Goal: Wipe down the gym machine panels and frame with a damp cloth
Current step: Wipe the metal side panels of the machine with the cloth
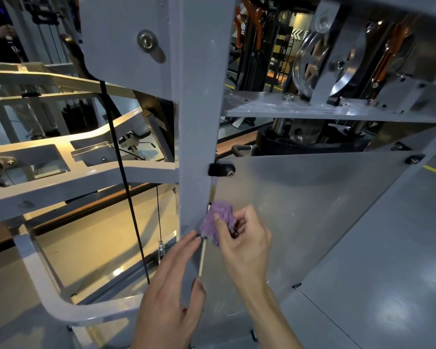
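A grey upright frame post [196, 117] of the gym machine runs down the middle of the head view. Beside it on the right hangs a translucent grey side panel [312, 210]. My right hand [244, 238] grips a bunched purple cloth [218, 220] and holds it against the seam between post and panel. My left hand [171, 285] lies on the lower part of the post with straight fingers, its fingertips touching the cloth's lower edge and its thumb on the post's right face.
A black cable [121, 167] hangs left of the post in front of pale frame arms [81, 177]. A silver pulley [322, 64] sits above a metal shelf [325, 112] at upper right. A black panel clip [220, 169] sits on the post's edge. Grey floor [388, 285] lies at right.
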A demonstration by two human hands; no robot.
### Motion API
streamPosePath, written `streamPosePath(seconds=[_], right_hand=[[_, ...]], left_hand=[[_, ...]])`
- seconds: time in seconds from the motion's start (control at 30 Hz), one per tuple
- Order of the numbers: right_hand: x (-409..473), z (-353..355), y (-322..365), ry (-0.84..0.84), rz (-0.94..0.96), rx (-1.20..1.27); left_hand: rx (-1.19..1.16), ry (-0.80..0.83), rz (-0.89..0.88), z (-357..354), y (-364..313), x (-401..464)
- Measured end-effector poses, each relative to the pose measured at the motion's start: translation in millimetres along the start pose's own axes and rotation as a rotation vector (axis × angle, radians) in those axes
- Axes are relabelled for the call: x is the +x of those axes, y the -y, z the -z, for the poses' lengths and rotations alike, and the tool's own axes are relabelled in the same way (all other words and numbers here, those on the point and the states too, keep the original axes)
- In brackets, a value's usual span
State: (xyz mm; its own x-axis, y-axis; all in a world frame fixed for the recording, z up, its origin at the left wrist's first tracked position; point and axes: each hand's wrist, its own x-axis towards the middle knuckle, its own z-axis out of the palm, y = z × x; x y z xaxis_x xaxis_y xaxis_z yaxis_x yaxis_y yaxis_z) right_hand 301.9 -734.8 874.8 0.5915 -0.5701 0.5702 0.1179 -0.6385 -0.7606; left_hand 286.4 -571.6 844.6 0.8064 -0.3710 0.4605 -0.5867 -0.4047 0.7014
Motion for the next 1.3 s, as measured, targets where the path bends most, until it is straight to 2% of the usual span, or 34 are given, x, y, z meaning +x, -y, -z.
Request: streamPosePath(seconds=[0.07,0.27,0.43,0.57,0.77,1.13,1.3], right_hand=[[-7,0,-9,0.018,-0.035,-0.024],[17,6,13,-0.055,0.06,0.023],[-12,-1,-20,0.014,-0.07,-0.058],[-17,6,-24,0.046,-0.058,-0.07],[-34,8,-27,0.074,-0.21,0.037],[-19,-9,5,-0.057,-0.047,0.041],[-12,-1,-13,-0.149,-0.078,0.057]], left_hand=[[0.005,0.003,-0.011,-1,0,0],[-0.014,0.025,-0.031,-5,-1,-2],[0.023,0.027,-0.062,-4,-4,-3],[0.02,0.041,-0.027,-5,-4,-7],[0.053,0.054,0.0,-6,-2,-7],[0.056,0.053,0.021,-3,8,-7],[0.046,0.031,0.015,-1,12,-6]])
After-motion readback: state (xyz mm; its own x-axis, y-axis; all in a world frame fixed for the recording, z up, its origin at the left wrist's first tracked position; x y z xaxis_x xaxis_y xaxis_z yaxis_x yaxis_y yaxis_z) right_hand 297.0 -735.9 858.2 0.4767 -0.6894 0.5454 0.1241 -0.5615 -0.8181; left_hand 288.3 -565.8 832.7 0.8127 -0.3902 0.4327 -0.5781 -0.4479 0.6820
